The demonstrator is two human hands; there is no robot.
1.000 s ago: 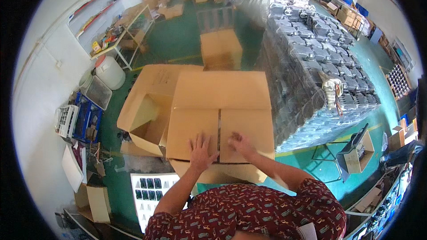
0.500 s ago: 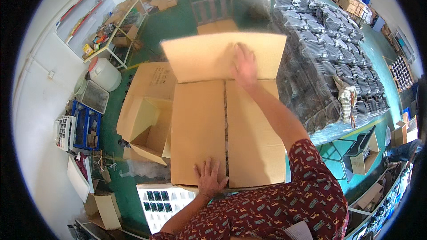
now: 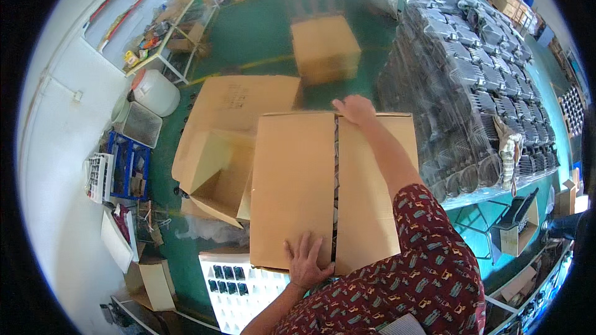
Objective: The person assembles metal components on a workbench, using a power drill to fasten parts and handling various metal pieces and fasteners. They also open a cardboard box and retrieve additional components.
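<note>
The left hand lies spread, empty, on the box; the right hand (grip unclear) rests at its far edge.

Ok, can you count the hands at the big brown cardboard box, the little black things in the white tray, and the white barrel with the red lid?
Bare left hand and bare right hand at the big brown cardboard box: 2
Small black parts in the white tray: 7
Red-lidded white barrel: 1
Total: 10
</note>
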